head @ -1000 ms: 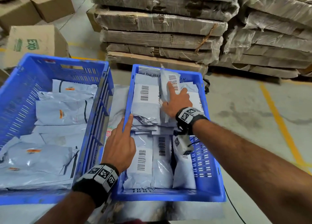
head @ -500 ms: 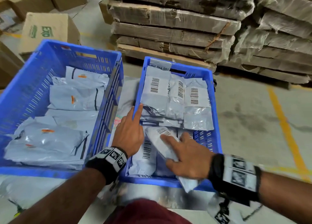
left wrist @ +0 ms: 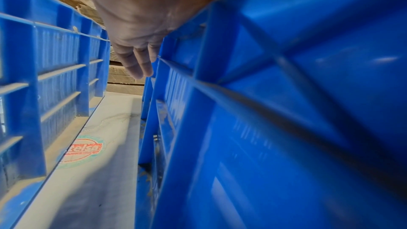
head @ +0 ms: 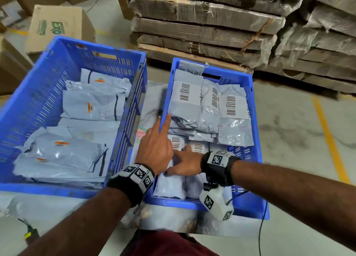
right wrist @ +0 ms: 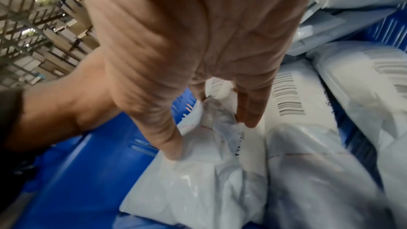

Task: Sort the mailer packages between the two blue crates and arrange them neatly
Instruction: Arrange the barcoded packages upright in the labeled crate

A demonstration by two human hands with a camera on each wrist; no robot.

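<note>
Two blue crates stand side by side. The left crate (head: 57, 190) holds grey mailers with orange marks (head: 63, 155). In the right crate (head: 258, 140) lie barcoded grey mailers (head: 185, 109) in a far row and a near row. My left hand (head: 156, 147) rests on the right crate's left rim, with the index finger straight along it; the left wrist view shows its fingers (left wrist: 136, 58) over that rim (left wrist: 286, 128). My right hand (head: 183, 165) reaches across under the left and presses straight fingers and thumb (right wrist: 249, 107) onto a near-row mailer (right wrist: 198, 189) at the crate's left wall (right wrist: 88, 171).
Shrink-wrapped stacks of flat cardboard (head: 202, 24) stand just behind the crates. Cardboard boxes (head: 57, 26) sit at the back left. A narrow gap with a printed sheet (left wrist: 83, 149) separates the crates. A yellow floor line (head: 327, 136) runs on the right.
My right hand left the far row, picked up a mailer at the crate's near edge and now presses it into the near row's left side. The left hand stayed on the rim.
</note>
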